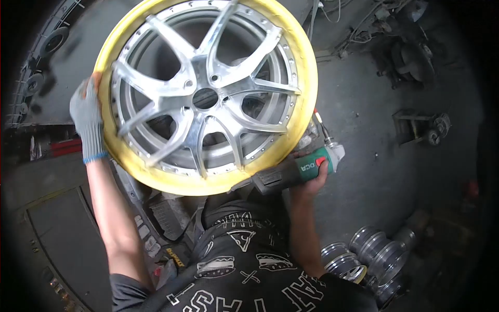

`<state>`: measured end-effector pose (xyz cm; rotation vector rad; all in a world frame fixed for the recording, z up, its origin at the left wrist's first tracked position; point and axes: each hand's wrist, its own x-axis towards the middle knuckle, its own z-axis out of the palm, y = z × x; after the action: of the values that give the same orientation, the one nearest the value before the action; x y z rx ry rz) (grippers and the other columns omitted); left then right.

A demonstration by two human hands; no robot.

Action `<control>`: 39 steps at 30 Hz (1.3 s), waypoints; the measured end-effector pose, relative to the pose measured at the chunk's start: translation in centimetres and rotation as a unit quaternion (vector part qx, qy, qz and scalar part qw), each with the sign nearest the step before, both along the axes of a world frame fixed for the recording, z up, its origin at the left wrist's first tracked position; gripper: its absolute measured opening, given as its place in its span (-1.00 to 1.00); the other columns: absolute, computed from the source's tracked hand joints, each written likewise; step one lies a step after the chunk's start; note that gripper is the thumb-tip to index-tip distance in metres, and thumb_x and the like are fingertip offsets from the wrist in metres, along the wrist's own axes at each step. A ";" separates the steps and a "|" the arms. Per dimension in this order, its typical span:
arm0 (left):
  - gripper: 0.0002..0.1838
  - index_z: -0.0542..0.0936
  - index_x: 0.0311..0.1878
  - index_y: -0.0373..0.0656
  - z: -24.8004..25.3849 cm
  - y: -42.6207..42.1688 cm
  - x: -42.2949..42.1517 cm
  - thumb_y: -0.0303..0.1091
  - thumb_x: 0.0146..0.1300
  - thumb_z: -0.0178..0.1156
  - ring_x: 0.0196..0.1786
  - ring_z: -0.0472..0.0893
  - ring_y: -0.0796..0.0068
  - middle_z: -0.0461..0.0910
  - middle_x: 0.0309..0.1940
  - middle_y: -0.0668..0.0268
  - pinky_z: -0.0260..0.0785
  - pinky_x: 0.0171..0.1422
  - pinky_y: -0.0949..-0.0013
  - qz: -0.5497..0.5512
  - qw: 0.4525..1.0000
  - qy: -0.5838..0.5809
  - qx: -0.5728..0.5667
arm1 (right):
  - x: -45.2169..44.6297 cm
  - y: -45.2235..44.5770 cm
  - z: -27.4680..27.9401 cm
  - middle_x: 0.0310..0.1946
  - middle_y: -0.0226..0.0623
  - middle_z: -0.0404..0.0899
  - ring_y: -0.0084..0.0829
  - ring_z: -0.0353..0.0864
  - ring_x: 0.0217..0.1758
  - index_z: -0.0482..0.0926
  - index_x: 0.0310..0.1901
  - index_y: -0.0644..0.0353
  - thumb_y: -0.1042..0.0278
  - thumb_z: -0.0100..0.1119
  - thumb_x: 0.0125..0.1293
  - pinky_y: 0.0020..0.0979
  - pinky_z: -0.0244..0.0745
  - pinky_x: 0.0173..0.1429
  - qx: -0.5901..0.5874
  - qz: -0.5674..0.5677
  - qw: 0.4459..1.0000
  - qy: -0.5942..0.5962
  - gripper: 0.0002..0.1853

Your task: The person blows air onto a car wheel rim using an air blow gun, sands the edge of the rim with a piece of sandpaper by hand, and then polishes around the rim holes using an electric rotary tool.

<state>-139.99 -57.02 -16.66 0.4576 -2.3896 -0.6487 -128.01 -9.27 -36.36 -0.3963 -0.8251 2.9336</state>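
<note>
A large alloy wheel [205, 67] with bare metal spokes and a yellow outer lip faces me, filling the upper middle of the head view. My left hand [87, 112], in a grey knit glove with a blue cuff, grips the lip at its left edge; the fingers are partly hidden. My right hand [313, 183] is closed around a green and black cordless angle grinder [291, 174] marked DCA, its thumb beside the red switch. A thin shaft with a red tip [318, 117] sticks up from the tool's head. The tool's black rear end overlaps the wheel's lower lip.
Several bare wheels [371, 244] are piled on the floor at lower right. A metal stand [416, 127] and dark machinery [410, 57] stand on the right. Below the wheel lies a yellow-marked DeWalt item [175, 257]. A wall rack with small wheels [54, 40] is at upper left.
</note>
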 end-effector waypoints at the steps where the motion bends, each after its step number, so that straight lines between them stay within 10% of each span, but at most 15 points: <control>1: -0.55 0.67 -0.09 -0.25 -0.5 0.8 -1.0 0.00 0.36 0.12 -0.53 0.37 0.60 0.51 -0.57 0.27 0.24 -0.42 0.40 -0.006 1.000 -0.004 -0.006 | 1.1 0.2 -0.4 -0.09 -0.10 0.53 -0.12 0.56 0.04 0.43 0.05 0.26 -0.12 0.00 0.35 0.01 0.44 0.23 -0.006 -0.006 1.000 -0.004 -0.46; 10: -0.51 0.65 0.00 -0.23 2.0 2.8 -2.9 0.04 0.28 0.23 -0.55 0.41 0.65 0.53 -0.54 0.36 0.30 -0.41 0.43 0.020 0.997 -0.072 0.009 | 9.1 -0.5 4.6 -0.07 -0.17 0.53 -0.12 0.55 0.07 0.38 0.12 0.25 -0.04 0.27 0.13 0.09 0.42 0.24 0.000 -0.094 0.994 -0.054 -0.36; 12: -0.55 0.59 0.08 -0.26 1.8 5.3 -0.3 -0.11 0.27 0.28 -0.48 0.48 0.66 0.58 -0.44 0.33 0.38 -0.35 0.45 -0.049 0.976 0.179 -0.116 | 10.0 1.0 5.3 -0.01 -0.16 0.49 -0.11 0.53 0.09 0.35 0.16 0.21 -0.11 0.36 0.03 0.08 0.42 0.23 0.139 -0.024 0.990 -0.021 -0.24; 15: -0.54 0.55 0.12 -0.24 0.0 15.7 9.4 -0.29 0.18 0.36 -0.29 0.59 0.54 0.61 -0.19 0.22 0.47 -0.15 0.41 -0.261 0.954 0.010 0.149 | 10.1 2.1 7.0 -0.01 -0.16 0.50 -0.14 0.55 0.08 0.32 0.19 0.20 -0.07 0.51 -0.13 -0.04 0.45 0.21 0.242 0.026 0.970 -0.016 -0.12; 18: -0.23 0.45 0.24 -0.29 -4.4 24.5 15.7 -0.06 0.01 0.48 0.24 0.50 0.08 0.50 0.17 0.00 0.34 0.32 0.21 -0.480 0.772 -0.304 0.285 | 9.8 4.8 5.0 0.02 -0.19 0.52 -0.19 0.53 0.11 0.32 0.23 0.24 0.27 0.68 -0.31 -0.12 0.45 0.23 0.198 0.175 0.963 0.057 -0.01; 20: -0.04 0.26 0.38 -0.31 -8.0 29.2 17.3 -0.13 -0.05 0.50 0.38 0.34 0.02 0.28 0.36 -0.06 0.24 0.41 0.21 -0.548 0.762 -0.239 0.247 | 10.3 5.5 5.0 0.05 -0.20 0.51 -0.24 0.52 0.13 0.31 0.24 0.25 0.27 0.72 -0.39 -0.16 0.44 0.23 0.218 0.241 0.945 0.028 0.06; 27: -0.17 0.36 0.26 -0.47 -12.1 33.9 22.3 -0.24 -0.03 0.51 0.10 0.56 0.13 0.49 0.14 -0.12 0.38 0.20 0.24 -0.438 0.685 -0.132 0.567 | 8.2 5.4 7.8 0.09 -0.28 0.51 -0.40 0.49 0.16 0.35 0.23 0.25 0.28 0.75 -0.43 -0.29 0.39 0.27 0.321 0.444 0.836 0.010 0.06; 31: -0.23 0.41 0.21 -0.44 -16.2 35.0 25.0 -0.08 0.07 0.44 0.00 0.61 0.09 0.57 0.05 -0.04 0.44 0.09 0.23 -0.360 0.812 -0.131 0.440 | 7.8 4.9 8.6 0.11 -0.27 0.48 -0.39 0.48 0.18 0.32 0.24 0.26 0.30 0.72 -0.35 -0.30 0.37 0.29 0.339 0.463 0.819 0.016 0.03; 38: -0.17 0.34 0.29 -0.44 -16.0 35.9 24.6 -0.03 0.11 0.40 0.29 0.43 0.05 0.40 0.27 -0.06 0.27 0.34 0.16 -0.389 0.840 -0.057 0.375 | 8.3 6.3 5.4 0.09 -0.25 0.51 -0.38 0.51 0.16 0.36 0.21 0.25 0.30 0.72 -0.36 -0.27 0.39 0.28 0.366 0.406 0.834 0.068 0.00; 39: -0.17 0.30 0.32 -0.43 -14.0 36.0 24.1 -0.07 0.12 0.39 0.35 0.36 0.12 0.34 0.32 -0.02 0.18 0.40 0.13 -0.390 0.731 -0.064 0.556 | 8.0 6.3 5.7 0.09 -0.25 0.51 -0.38 0.51 0.16 0.36 0.21 0.25 0.30 0.72 -0.36 -0.27 0.39 0.28 0.366 0.411 0.832 0.070 0.00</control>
<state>-115.92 -20.97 -30.65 -0.1266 -1.9516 -2.5240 -120.03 -2.93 -30.69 0.3215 -2.4447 2.8195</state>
